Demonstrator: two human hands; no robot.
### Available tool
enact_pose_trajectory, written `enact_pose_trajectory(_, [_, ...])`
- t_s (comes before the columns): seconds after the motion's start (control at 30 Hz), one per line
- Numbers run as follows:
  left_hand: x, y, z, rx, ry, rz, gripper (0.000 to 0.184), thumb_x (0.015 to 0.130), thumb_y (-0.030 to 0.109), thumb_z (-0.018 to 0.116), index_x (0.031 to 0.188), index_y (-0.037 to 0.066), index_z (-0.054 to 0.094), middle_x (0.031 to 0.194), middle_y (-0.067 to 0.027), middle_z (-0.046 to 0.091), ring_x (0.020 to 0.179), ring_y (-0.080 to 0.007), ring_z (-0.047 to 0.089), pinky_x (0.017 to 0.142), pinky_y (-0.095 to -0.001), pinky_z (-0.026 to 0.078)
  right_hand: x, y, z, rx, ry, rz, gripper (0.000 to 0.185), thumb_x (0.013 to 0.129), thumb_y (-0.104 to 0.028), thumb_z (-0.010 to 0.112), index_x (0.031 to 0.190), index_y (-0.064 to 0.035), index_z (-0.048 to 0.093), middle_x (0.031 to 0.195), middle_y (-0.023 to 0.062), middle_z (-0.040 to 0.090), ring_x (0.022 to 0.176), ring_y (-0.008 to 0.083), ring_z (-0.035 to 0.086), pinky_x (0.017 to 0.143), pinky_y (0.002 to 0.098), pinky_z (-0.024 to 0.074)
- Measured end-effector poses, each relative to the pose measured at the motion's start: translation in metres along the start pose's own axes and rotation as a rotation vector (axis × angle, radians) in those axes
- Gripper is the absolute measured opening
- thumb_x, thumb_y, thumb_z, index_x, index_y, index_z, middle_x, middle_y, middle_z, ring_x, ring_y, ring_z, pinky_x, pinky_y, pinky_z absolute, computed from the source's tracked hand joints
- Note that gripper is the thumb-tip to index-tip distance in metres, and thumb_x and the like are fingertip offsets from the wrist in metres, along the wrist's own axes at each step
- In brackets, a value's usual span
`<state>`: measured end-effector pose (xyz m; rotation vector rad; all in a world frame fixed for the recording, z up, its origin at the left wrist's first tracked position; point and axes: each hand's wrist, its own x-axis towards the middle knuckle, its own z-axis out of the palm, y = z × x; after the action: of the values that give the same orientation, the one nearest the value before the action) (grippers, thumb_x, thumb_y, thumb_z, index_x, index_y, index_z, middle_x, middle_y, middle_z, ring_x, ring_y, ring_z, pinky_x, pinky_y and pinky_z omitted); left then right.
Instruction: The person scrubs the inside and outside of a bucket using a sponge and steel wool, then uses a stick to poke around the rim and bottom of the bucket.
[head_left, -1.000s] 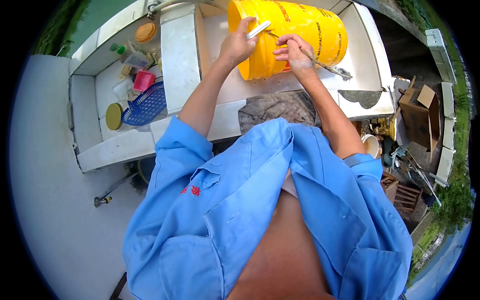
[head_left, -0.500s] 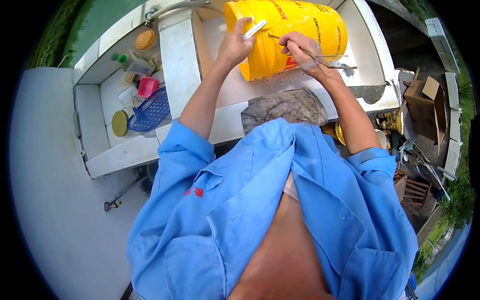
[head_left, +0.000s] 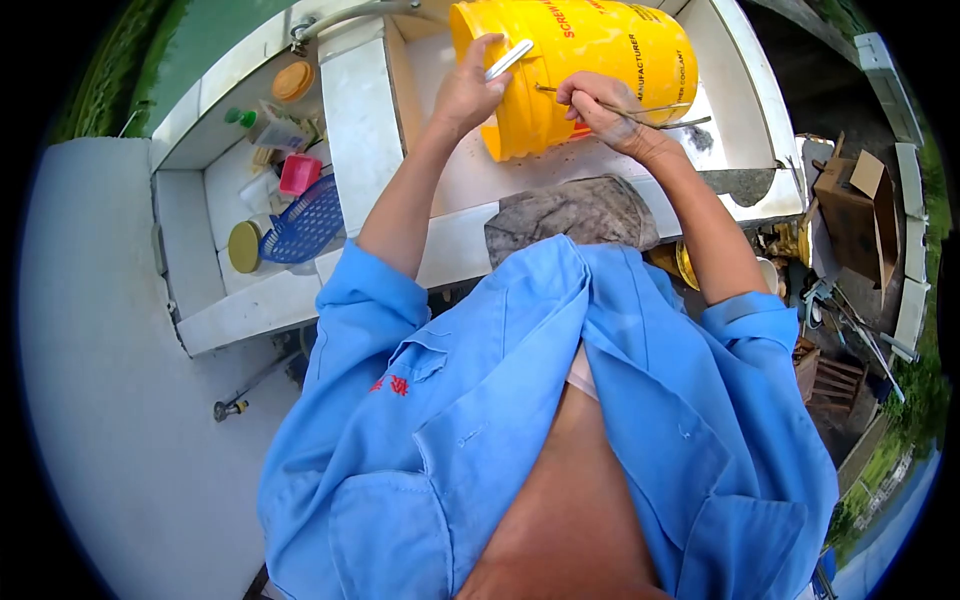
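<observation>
A yellow bucket with red and black lettering lies on its side in a white-tiled basin. At its mouth end, my left hand is closed on a short white plastic handle grip beside the rim. My right hand pinches a thin brown, wire-like rod that splits into two ends behind the fingers. The rod's front tip meets the bucket's side just below the rim. Exactly what the rod is, I cannot make out.
A dark grey cloth drapes over the basin's front edge. In the left compartment are a blue basket, a pink container, a gold-lidded jar and bottles. To the right stands an open cardboard box among clutter.
The rear ends of the rod have swung slightly up and closer together, with my right hand shifting a little. The bucket has turned slightly; my left hand stays in place.
</observation>
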<state>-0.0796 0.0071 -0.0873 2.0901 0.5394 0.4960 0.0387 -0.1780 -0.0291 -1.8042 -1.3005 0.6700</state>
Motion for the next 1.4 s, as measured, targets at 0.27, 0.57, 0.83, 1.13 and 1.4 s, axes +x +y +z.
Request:
enact_pose_trajectory(0.27, [-0.005, 0.015, -0.004, 0.098, 0.016, -0.019, 0.050, 0.080, 0.019, 0.059, 0.126, 0.019, 0.039, 0.094, -0.0204, 0.061, 0.083, -0.0341, 0.061, 0.074, -0.0397, 0.047, 0.004, 0.003, 0.022, -0.102, 0.266, -0.107, 0.022, 0.082, -0.016, 0.042, 0.090, -0.0036, 0.058, 0.086, 0.0169, 0.060, 0.081, 0.0320, 0.059, 0.073, 0.0373, 0.0468])
enact_pose_trajectory(0.57, [-0.001, 0.004, 0.000, 0.074, 0.016, 0.006, 0.052, 0.080, 0.020, 0.061, 0.127, 0.019, 0.039, 0.090, -0.0179, 0.061, 0.078, -0.0299, 0.061, 0.071, -0.0382, 0.047, -0.021, -0.004, 0.024, 0.108, 0.188, 0.085, 0.023, 0.082, -0.017, 0.042, 0.088, -0.0042, 0.060, 0.076, 0.0128, 0.060, 0.063, 0.0216, 0.062, 0.064, 0.0324, 0.0487])
enact_pose_trajectory(0.83, [-0.019, 0.023, -0.012, -0.016, -0.112, -0.062, 0.068, 0.078, 0.008, 0.065, 0.135, 0.008, 0.028, 0.102, -0.0142, 0.056, 0.077, -0.0170, 0.053, 0.073, -0.0296, 0.046, -0.019, -0.004, 0.030, 0.080, 0.184, 0.057, 0.023, 0.088, -0.013, 0.038, 0.091, -0.0027, 0.059, 0.083, 0.0031, 0.059, 0.063, 0.0094, 0.058, 0.058, 0.0226, 0.0489])
enact_pose_trajectory(1.13, [-0.018, 0.038, -0.020, -0.368, -0.135, -0.125, 0.084, 0.078, 0.014, 0.065, 0.140, 0.001, 0.009, 0.117, -0.0214, 0.054, 0.103, -0.0276, 0.058, 0.086, -0.0331, 0.047, -0.035, 0.021, -0.014, 0.927, 0.439, 0.309, 0.016, 0.090, -0.013, 0.046, 0.096, 0.0010, 0.051, 0.084, 0.0145, 0.062, 0.066, 0.0175, 0.063, 0.063, 0.0268, 0.0543])
enact_pose_trajectory(1.4, [0.049, 0.014, -0.014, -1.089, 0.028, -0.585, 0.035, 0.087, 0.017, 0.056, 0.117, -0.001, 0.049, 0.107, -0.0122, 0.059, 0.096, -0.0213, 0.059, 0.085, -0.0319, 0.047, -0.030, 0.028, 0.015, 1.021, 0.272, 0.395, 0.020, 0.090, -0.015, 0.050, 0.098, 0.0029, 0.055, 0.086, 0.0155, 0.063, 0.070, 0.0198, 0.064, 0.065, 0.0280, 0.0545])
